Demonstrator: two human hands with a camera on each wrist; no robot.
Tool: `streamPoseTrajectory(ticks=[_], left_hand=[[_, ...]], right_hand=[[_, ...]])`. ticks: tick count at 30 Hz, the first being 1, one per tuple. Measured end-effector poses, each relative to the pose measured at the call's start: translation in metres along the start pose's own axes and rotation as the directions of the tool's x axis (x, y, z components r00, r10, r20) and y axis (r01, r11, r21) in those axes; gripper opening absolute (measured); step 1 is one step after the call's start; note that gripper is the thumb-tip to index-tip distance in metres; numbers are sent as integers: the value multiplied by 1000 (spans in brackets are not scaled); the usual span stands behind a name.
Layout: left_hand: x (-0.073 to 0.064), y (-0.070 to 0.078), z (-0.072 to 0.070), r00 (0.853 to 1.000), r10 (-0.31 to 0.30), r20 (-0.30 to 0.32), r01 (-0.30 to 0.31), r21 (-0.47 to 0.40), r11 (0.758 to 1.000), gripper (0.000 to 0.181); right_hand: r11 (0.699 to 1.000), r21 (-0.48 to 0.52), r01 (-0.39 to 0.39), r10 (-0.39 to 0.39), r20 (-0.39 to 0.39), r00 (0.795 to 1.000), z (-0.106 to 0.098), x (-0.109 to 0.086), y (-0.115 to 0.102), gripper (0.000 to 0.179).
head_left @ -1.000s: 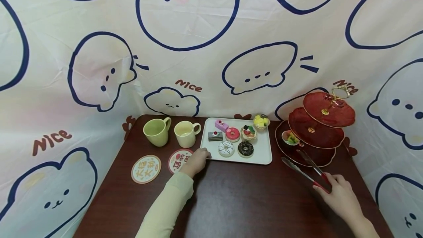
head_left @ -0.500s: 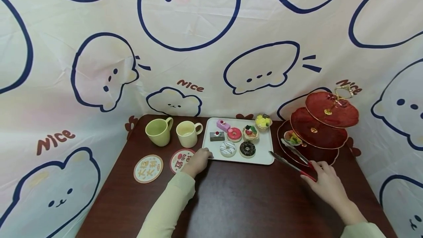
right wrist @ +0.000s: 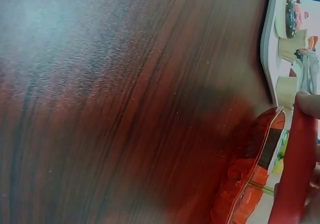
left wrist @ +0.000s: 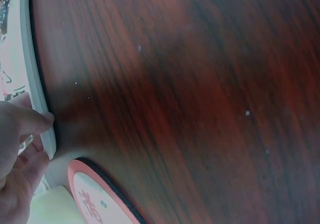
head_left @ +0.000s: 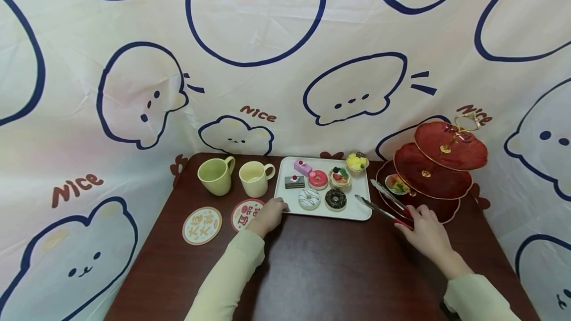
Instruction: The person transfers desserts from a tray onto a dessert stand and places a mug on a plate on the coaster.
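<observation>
My left hand pinches the near left corner of a white rectangular tray; in the left wrist view the thumb lies over its rim. My right hand grips red-handled metal tongs with the arms spread and nothing between the tips. One tip is over the tray's right end, the other by the tiered stand. The tray bears a white doughnut, a chocolate doughnut, a pink doughnut, a fruit tart, a yellow-topped tart, a grey cake slice and a pink cake slice.
A red three-tier stand stands at the right, with a fruit tart on its bottom plate. At the left are a green mug, a cream mug and two round coasters, one white, one red-rimmed. A patterned cloth hangs behind.
My right hand has moved left and away from me with the tongs, from the stand's front to the tray's right end. The left hand stays at the tray corner.
</observation>
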State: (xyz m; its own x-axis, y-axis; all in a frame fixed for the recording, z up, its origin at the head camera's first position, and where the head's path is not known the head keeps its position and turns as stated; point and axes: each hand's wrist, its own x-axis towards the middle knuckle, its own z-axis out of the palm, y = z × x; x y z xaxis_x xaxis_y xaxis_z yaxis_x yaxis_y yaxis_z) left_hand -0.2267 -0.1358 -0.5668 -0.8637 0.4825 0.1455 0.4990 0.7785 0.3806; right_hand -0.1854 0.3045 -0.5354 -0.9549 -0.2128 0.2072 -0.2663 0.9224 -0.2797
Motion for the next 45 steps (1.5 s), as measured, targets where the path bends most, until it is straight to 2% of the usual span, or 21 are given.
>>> streamPoseTrajectory(ticks=[4, 10, 19, 24, 29, 30, 31, 33, 36, 38, 42, 45], left_hand=[[0, 0, 0, 1000, 7, -6, -7, -1, 1000, 23], [-1, 0, 0, 1000, 18, -2, -18, -3, 1000, 23], [1, 0, 0, 1000, -18, 9, 18, -1, 1000, 22], [0, 1, 1, 1000, -9, -5, 9, 1, 1000, 22], [1, -6, 5, 998, 40, -40, -42, -46, 998, 22], [2, -14, 11, 996, 70, -58, -73, -46, 996, 24], [3, -15, 12, 995, 81, -65, -84, -49, 995, 23], [2, -15, 12, 994, 84, -64, -88, -54, 995, 23], [1, -12, 9, 996, 66, -56, -68, -49, 996, 23], [-1, -3, 1, 999, 21, -30, -22, -47, 999, 21], [-1, 1, 1, 1000, -28, -6, 28, 7, 1000, 23], [-1, 0, 2, 999, -44, 8, 43, 12, 999, 24]], right_hand=[[1000, -21, -6, 6, 5, 1000, 2, 6, 1, 64], [999, -35, -30, 32, 53, 998, 6, 12, 0, 64], [998, -35, -50, 54, 98, 994, 12, 25, -6, 66], [997, -40, -68, 73, 132, 989, 14, 31, -9, 68], [997, -22, -80, 82, 155, 984, 16, 36, -15, 70], [997, -18, -81, 83, 160, 984, 16, 37, -16, 70], [997, -15, -81, 83, 165, 983, 17, 37, -17, 70], [997, -11, -82, 83, 172, 982, 17, 39, -19, 70], [996, -14, -83, 84, 172, 982, 20, 41, -21, 69], [996, -12, -84, 85, 172, 982, 21, 43, -24, 68], [997, -4, -80, 80, 175, 981, 23, 46, -29, 68], [997, 3, -73, 71, 178, 982, 24, 48, -33, 69]])
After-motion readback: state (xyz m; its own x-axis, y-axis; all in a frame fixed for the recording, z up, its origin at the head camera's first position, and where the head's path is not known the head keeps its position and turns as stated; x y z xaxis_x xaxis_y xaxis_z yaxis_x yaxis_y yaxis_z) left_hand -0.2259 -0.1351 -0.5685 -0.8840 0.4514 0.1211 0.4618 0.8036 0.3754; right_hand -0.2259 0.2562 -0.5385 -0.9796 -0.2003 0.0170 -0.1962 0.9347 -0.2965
